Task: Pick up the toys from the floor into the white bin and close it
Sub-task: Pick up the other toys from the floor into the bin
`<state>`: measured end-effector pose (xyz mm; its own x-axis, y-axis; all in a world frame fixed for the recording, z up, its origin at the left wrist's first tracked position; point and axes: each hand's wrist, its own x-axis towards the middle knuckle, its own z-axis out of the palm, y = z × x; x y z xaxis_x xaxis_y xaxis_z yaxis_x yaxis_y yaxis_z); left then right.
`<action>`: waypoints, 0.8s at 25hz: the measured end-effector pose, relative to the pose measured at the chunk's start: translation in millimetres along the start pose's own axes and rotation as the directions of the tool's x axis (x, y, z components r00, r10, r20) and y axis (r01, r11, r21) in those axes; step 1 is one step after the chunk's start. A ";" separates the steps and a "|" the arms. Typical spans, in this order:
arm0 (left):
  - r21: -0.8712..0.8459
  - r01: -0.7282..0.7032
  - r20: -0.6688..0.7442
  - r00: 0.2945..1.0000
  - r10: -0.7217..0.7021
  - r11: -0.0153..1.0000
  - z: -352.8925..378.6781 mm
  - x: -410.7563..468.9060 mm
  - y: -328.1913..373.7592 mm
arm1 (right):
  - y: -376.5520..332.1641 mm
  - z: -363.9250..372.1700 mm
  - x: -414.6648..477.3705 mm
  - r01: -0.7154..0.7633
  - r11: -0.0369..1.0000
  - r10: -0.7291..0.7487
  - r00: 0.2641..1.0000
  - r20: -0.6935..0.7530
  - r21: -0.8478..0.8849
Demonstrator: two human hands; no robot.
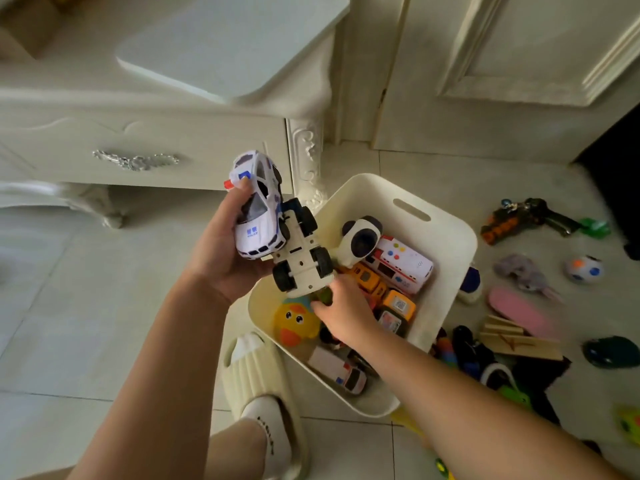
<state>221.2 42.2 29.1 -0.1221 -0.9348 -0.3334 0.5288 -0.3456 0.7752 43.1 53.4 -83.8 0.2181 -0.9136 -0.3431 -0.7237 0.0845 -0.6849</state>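
Note:
My left hand (221, 251) grips a white police car (258, 206), held above the left rim of the white bin (446, 292). My right hand (341, 311) holds a monster truck (301, 251) by its body, wheels up, over the bin. Inside the bin lie a yellow duck (296, 322), a panda toy (360, 239), a white bus (401, 265), orange trucks (372, 282) and a small ambulance (341, 372). The bin's white lid (225, 46) rests on the cabinet top.
More toys lie on the tiles right of the bin: a toy gun (530, 220), a grey plush (523, 271), a spotted ball (583, 270), a pink paddle (519, 311), wooden pieces (516, 341), a dark helmet-like toy (611, 351). My slippered foot (263, 386) stands beside the bin. A white cabinet (138, 140) is behind.

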 end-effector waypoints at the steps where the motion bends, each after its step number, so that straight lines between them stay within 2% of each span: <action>1: -0.008 0.002 -0.002 1.000 -0.002 1.000 -3.4 1.1 -0.8 | 2.2 9.7 1.1 0.019 0.999 -0.019 1.000 0.008 -0.045; 5: -0.031 0.015 0.001 1.000 -0.015 0.999 -11.7 7.0 -3.9 | 5.3 9.8 20.5 -0.096 0.991 0.114 0.970 -0.216 0.092; 6: -0.043 0.017 0.001 1.000 -0.017 0.999 -12.2 7.9 -5.2 | 6.6 8.7 29.3 -0.110 0.990 0.127 0.968 -0.214 0.092; 10: -0.067 0.057 -0.021 0.998 -0.058 0.996 -7.4 13.1 -13.6 | 13.1 10.7 50.9 -0.043 0.992 0.028 0.992 -0.123 -0.120; 13: -0.030 0.123 -0.034 0.992 -0.124 0.992 6.0 14.5 -21.9 | 8.6 -17.3 41.4 -0.044 0.995 0.042 0.999 -0.027 -0.085; 14: -0.014 0.142 -0.031 0.989 -0.143 0.990 11.4 15.4 -25.2 | 5.7 -34.5 36.0 -0.079 0.996 0.080 0.997 -0.014 0.044; 15: 0.001 0.158 -0.024 0.987 -0.158 0.987 17.1 15.7 -29.4 | 1.7 -52.7 31.1 -0.158 0.948 0.147 0.987 0.061 0.276; 16: 0.010 0.173 -0.021 0.985 -0.173 0.985 22.5 15.9 -34.2 | -5.0 -70.5 24.7 -0.265 0.818 0.161 0.958 0.238 0.510; 17: 0.017 0.190 -0.020 0.982 -0.190 0.982 27.2 16.1 -39.2 | -7.2 -83.5 18.5 -0.371 0.678 0.103 0.903 0.417 0.635; 18: 0.027 0.212 -0.017 0.977 -0.212 0.977 31.9 15.7 -43.5 | -7.7 -92.6 10.7 -0.420 0.614 0.012 0.852 0.524 0.669; 20: 0.083 0.284 -0.024 0.959 -0.283 0.955 36.2 15.2 -47.5 | -1.8 -98.8 1.6 -0.396 0.667 -0.055 0.819 0.571 0.631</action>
<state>163.9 41.4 6.6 -0.2459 -0.7968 -0.5519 0.4010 -0.6020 0.6905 -19.9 12.5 -19.6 0.5926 -0.5254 -0.6105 -0.1559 0.6688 -0.7269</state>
